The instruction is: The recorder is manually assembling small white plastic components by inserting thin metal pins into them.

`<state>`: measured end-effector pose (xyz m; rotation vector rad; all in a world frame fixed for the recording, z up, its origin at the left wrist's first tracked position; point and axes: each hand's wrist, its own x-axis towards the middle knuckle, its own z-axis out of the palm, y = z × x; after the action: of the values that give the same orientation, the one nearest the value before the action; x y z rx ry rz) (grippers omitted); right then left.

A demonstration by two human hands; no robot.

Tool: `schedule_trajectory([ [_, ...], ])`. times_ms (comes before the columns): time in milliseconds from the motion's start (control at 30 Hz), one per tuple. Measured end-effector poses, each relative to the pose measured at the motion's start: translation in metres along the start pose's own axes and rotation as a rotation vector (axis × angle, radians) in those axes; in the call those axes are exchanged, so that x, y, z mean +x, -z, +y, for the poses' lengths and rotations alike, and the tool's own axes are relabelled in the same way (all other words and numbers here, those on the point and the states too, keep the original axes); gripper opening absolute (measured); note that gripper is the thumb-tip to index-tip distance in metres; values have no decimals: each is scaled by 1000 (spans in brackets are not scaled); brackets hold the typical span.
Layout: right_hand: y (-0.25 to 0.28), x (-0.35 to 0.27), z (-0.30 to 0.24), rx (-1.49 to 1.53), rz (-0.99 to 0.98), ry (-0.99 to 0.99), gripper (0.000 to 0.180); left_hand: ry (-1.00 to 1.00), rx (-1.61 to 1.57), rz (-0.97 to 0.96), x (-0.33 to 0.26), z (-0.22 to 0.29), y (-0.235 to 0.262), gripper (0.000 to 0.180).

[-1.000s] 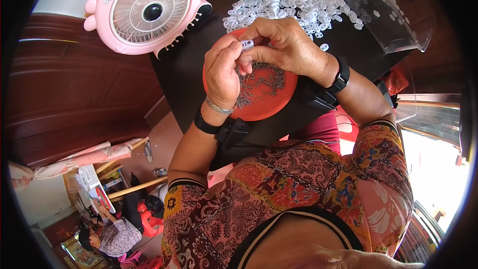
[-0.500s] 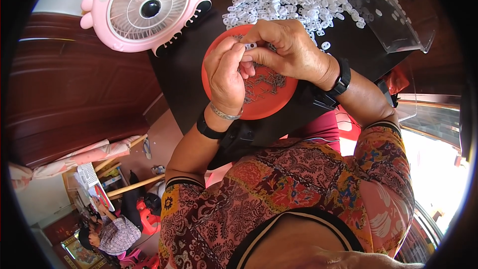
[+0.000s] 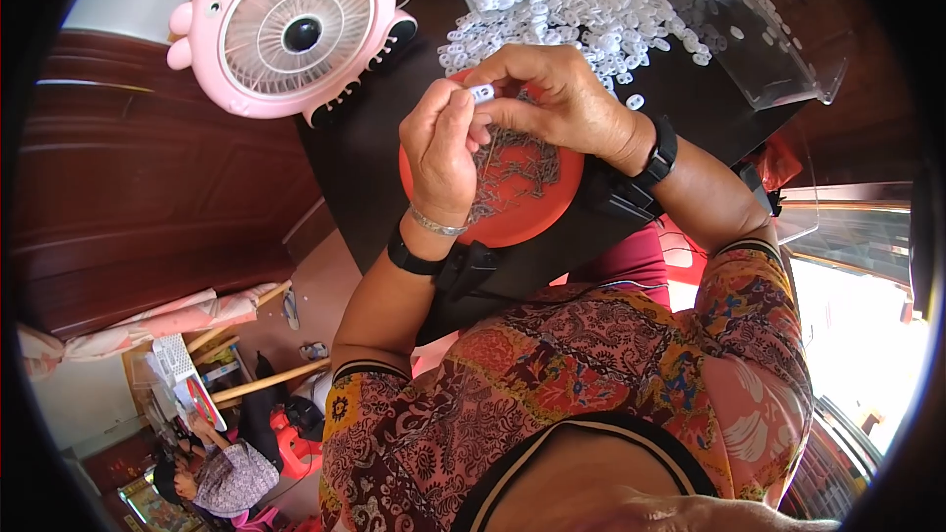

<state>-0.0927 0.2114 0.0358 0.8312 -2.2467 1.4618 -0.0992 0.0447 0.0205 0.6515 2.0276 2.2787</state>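
A small white oval plastic piece with two holes (image 3: 481, 94) is pinched between the thumb and forefinger of my left hand (image 3: 441, 153). My right hand (image 3: 576, 103) meets it from the right, its forefinger curled above the piece and its thumb just below. What lies between those right fingertips is hidden. Both hands are over a round orange-red dish (image 3: 517, 225) holding many small grey metal pins (image 3: 512, 167). Beyond the hands, a big heap of similar white pieces (image 3: 572, 0) spreads over the dark tabletop.
A pink animal-shaped fan (image 3: 212, 49) stands at the back left. A clear plastic bin (image 3: 778, 64) lies at the back right, with white pieces in it. One loose white piece (image 3: 635, 100) sits near my right wrist. Another person (image 3: 232, 478) is at the lower left.
The white piece has tilted in my fingers, so its holed face shows more plainly. My hands stay together over the dish, and the whole view has shifted slightly.
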Motion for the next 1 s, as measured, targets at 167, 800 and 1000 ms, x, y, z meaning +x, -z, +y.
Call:
schedule_trajectory([
  [167, 3, 0, 0, -36, -9, -6, 28, 97, -59, 28, 1, 3, -2, 23],
  [800, 147, 32, -6, -1329, 669, 226, 28, 78, -58, -11, 10, -8, -7, 23],
  [1000, 87, 8, 84, -621, -17, -171, 31, 116, -39, 7, 5, -3, 1, 22],
])
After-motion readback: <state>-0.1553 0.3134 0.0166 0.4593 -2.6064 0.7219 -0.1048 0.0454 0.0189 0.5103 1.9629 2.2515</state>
